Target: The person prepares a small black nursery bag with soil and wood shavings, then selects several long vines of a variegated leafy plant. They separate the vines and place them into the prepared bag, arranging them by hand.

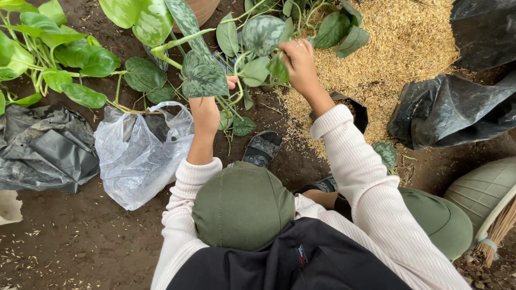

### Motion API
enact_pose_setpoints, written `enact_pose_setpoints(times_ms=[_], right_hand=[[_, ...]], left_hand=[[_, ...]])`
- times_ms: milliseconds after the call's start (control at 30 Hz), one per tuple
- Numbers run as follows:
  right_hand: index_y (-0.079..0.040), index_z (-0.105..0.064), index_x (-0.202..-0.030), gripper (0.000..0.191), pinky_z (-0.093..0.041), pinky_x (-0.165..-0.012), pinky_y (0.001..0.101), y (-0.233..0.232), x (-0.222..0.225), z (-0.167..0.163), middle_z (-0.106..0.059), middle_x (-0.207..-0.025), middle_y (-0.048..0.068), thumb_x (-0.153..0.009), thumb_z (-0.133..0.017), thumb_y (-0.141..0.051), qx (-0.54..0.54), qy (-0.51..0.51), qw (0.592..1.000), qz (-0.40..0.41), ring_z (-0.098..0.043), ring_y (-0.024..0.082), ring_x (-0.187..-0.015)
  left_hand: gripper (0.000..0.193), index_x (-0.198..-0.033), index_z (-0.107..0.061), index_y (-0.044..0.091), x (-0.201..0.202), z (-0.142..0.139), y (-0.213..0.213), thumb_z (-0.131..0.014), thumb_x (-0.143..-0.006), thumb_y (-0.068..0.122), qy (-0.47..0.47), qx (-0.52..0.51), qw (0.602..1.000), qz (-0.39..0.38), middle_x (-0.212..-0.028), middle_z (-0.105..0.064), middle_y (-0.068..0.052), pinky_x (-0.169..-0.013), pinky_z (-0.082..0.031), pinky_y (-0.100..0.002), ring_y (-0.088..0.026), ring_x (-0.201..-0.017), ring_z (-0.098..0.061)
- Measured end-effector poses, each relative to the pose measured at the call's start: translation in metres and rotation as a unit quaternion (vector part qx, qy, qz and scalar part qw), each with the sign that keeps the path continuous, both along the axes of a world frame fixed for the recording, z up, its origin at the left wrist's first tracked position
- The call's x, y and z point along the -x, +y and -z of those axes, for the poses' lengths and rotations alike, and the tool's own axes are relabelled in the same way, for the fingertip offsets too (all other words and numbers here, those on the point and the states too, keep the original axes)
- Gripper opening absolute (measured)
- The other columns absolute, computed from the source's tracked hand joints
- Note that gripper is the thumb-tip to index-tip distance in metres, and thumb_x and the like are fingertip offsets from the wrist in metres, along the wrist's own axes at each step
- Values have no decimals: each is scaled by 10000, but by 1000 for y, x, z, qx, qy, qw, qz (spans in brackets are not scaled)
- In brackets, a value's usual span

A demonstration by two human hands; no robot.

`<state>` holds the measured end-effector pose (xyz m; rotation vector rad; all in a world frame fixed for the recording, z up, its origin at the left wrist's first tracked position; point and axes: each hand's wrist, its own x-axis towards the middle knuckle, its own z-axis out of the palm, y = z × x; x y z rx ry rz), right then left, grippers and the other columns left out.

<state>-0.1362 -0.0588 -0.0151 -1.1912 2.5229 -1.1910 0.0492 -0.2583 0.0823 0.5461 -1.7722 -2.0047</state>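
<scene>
Both hands up in silver-spotted vine (pixel 252 40): right hand (pixel 298 62) pinched on a leaf/stem, left hand (pixel 207 110) prob. closed on stem, grip hidden by leaf. Small black grow bag (pixel 352 110) by husk pile (pixel 398 48) unplanted; cutting not separated yet.

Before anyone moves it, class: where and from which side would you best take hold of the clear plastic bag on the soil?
Probably the bunched, crumpled top edge of the clear plastic bag, reached from above at the plant side. The film gathers into folds there, by the vine stems, giving something to pinch; lower down it lies slack and flat on the soil.
</scene>
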Motion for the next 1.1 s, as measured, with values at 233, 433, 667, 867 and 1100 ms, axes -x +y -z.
enact_pose_setpoints(times_ms=[233,433,667,867,1100], right_hand=[[-99,-664,-1218,223,-555,-770,422,-11,-11,-11,-734,-956,114,-1051,-530,-165,-236,-237,939,-84,-700,265,-780],[-91,-655,-1214,230,-540,-772,478,-34,-81,37,-737,-966,200,-1063,-516,-196,-233,-222,946,32,-700,355,-847],[59,-480,-1396,529,-454,-968,519,-62,-166,74,-629,-1194,263,-992,-658,-232,-55,-314,928,-194,-590,417,-1129],[-123,-735,-1201,322,-484,-1083,457,-45,-137,91,-657,-1209,175,-929,-598,-20,-171,-128,977,24,-591,358,-1203],[-123,-669,-1062,266,-421,-1007,500,4,-92,92,-688,-1043,114,-802,-662,-68,-216,63,974,-22,-611,335,-1085]], left_hand=[[268,-936,-705,-38,-17,3,-2,-449,-1015,-17,-1,13,1000,-9,-1018,-763,-151,-933,-564,-357,-231,-987,-725],[217,-1212,-589,-28,-47,13,-22,-441,-1098,82,42,4,998,-56,-1110,-730,-146,-920,-615,-374,-233,-1007,-728],[314,-1098,-573,32,-80,4,-49,-359,-1227,223,59,108,979,-165,-950,-722,-160,-988,-577,-401,-291,-995,-768],[302,-913,-642,-46,-60,-1,-28,-428,-1077,91,6,79,989,-121,-1029,-752,-199,-982,-531,-390,-279,-988,-702],[295,-889,-628,-45,-33,-19,-23,-417,-1059,72,13,61,995,-81,-1016,-744,-195,-1006,-526,-384,-263,-997,-707]])
